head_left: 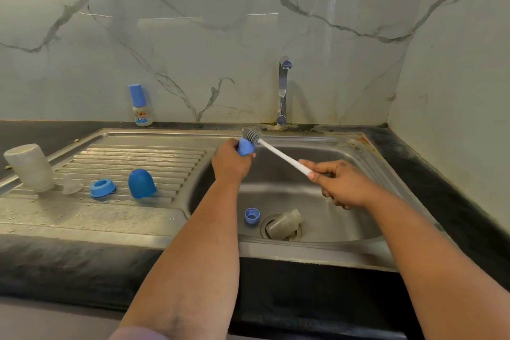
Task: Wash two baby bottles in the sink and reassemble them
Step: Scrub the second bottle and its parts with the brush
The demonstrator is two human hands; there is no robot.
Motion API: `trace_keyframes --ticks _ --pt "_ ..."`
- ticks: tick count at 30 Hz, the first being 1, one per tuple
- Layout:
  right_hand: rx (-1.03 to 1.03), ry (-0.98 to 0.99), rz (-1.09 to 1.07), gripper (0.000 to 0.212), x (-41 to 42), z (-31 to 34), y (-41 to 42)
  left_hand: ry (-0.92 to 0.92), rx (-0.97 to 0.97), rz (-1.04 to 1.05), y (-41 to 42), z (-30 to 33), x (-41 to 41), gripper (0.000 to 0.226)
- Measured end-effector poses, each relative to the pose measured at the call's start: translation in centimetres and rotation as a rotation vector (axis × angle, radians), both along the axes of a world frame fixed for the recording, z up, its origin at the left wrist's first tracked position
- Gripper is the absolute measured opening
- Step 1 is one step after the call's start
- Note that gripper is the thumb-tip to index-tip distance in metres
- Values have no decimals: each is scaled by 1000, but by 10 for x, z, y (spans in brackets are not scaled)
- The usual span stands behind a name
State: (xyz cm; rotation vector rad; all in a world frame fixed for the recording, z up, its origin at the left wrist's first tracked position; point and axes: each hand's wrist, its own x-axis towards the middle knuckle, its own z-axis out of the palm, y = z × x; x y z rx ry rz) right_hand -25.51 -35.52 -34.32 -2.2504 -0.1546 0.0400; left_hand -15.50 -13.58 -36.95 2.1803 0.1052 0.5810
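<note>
Over the sink bowl (pixel 325 201), two hands are held up. A small blue cap (pixel 245 147) is gripped in the left hand (pixel 230 161), with the fingers curled round it. A brush (pixel 276 150) with a long white handle is pinched in the right hand (pixel 338 183), near the end of the handle. The grey bristle head of the brush is pressed against the top of the blue cap, just in front of the tap (pixel 283 91).

Down in the sink bowl, a cloudy bottle body (pixel 284 223) is seen lying on its side over the drain. A blue screw ring (pixel 252 215) is seen just beside it, on the left of the drain.

On the ribbed draining board (pixel 124 157), left of the sink bowl, four more parts are laid out in a row. A big blue dome cap (pixel 141 183) is stood nearest the sink bowl. Next to it, further from the bowl, a blue collar ring (pixel 102 188) is placed. Then a clear teat (pixel 71 185) is seen, and last a cloudy bottle (pixel 30 167) is stood upside down and tilted, at the far left edge.

Behind the draining board, on the dark worktop (pixel 33 132) by the marble wall, a small full bottle with a blue cap (pixel 140 105) is stood upright.
</note>
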Motion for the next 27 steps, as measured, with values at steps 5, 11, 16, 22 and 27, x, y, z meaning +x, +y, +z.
trace_keyframes --ticks 5,11,16,22,27 --pt "-102 -135 -73 35 4 -3 2 -14 97 -225 -17 3 -8 47" --pt "-23 5 -38 34 -1 -1 -4 106 -24 -144 -15 -8 -7 72" --pt "-214 -78 -288 41 13 -9 -26 486 247 -171 -7 -29 -2 58" --pt "-329 116 -194 39 30 -24 -31 744 599 -164 -4 -45 18 31" --pt "-370 178 -159 39 45 -33 -23 685 630 -136 -3 -77 49 35"
